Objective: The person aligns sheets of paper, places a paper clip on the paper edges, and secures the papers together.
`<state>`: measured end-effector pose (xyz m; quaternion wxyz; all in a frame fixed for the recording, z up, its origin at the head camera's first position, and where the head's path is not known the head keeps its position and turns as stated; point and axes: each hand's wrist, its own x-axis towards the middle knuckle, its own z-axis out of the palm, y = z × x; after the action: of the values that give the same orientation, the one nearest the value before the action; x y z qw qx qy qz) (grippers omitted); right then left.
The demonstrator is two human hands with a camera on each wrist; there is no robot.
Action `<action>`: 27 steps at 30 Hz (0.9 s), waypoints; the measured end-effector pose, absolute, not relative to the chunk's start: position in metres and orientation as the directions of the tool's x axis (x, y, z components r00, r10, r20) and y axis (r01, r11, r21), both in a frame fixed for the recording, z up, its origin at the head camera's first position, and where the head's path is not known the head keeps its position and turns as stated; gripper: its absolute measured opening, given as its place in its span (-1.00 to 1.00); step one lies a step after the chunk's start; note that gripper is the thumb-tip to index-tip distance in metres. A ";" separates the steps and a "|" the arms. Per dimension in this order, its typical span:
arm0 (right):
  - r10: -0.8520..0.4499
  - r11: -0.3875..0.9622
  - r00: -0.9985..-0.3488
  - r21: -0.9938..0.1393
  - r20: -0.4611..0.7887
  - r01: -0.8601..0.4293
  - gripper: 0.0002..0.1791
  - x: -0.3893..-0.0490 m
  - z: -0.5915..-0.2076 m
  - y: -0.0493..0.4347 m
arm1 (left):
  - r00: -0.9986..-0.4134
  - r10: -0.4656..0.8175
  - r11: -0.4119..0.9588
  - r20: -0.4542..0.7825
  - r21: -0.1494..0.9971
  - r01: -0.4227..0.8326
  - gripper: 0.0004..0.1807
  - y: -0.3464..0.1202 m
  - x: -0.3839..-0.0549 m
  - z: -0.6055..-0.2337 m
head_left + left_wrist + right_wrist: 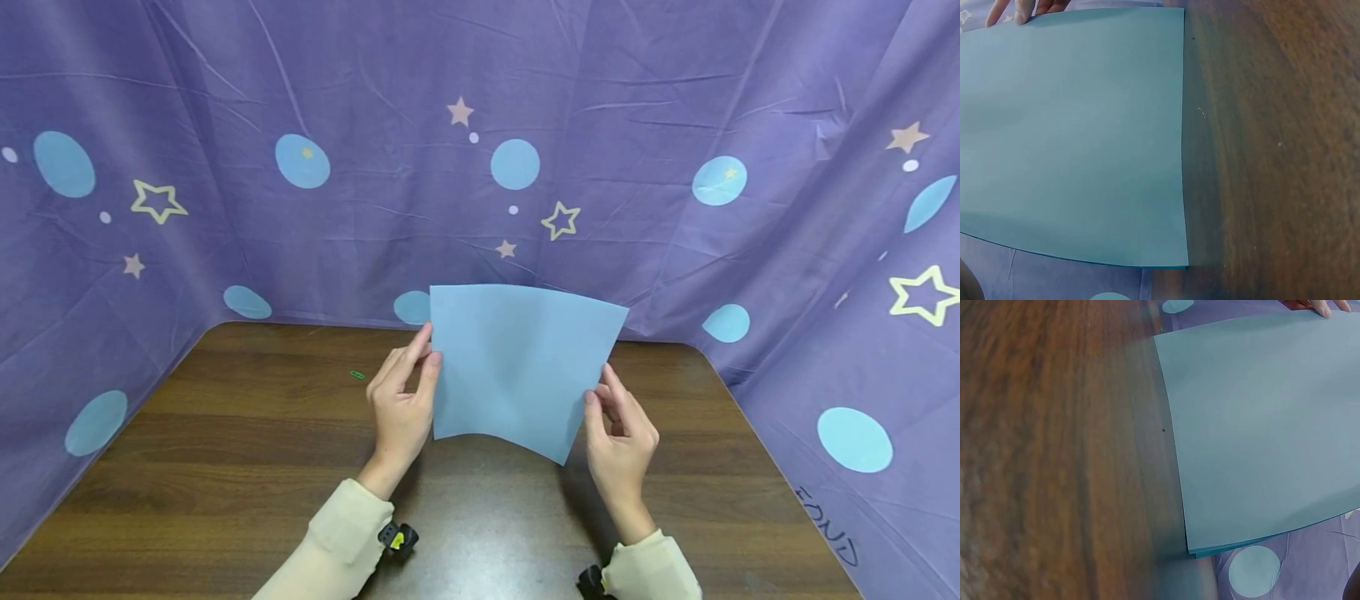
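Note:
A light blue sheet of paper (517, 367) is held up above the table, bowed between both hands. My left hand (401, 408) pinches its left edge between thumb and fingers. At the opposite edge my right hand (622, 437) grips it the same way. In the left wrist view the paper (1079, 137) spreads broadly, and fingertips of the right hand (1041, 7) show at its far edge. The right wrist view shows a darker teal layer under the paper's (1260, 431) lower corner; whether it is another sheet I cannot tell.
A small green paper clip (357, 375) lies on the brown wooden table (247, 450), left of the left hand. Behind and beside the table hangs a purple cloth (397, 83) printed with stars and blue dots. Each wrist carries a black camera (399, 537).

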<state>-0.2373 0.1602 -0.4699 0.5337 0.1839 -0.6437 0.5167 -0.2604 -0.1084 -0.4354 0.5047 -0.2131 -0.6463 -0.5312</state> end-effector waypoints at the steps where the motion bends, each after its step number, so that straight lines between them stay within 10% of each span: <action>1: 0.315 0.398 -0.364 -0.470 0.877 -0.788 -0.45 -0.237 -0.470 0.160 | -0.400 -0.261 0.344 0.879 0.472 0.812 -0.51 -0.108 -0.261 -0.436; 27: 0.292 0.419 -0.393 -0.486 0.872 -0.767 -0.40 -0.236 -0.469 0.156 | -0.420 -0.271 0.331 0.866 0.494 0.804 -0.53 -0.108 -0.260 -0.435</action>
<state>-0.2363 0.1561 -0.4690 0.5209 0.1792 -0.6619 0.5083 -0.2598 -0.1082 -0.4350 0.4974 -0.2062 -0.6467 -0.5402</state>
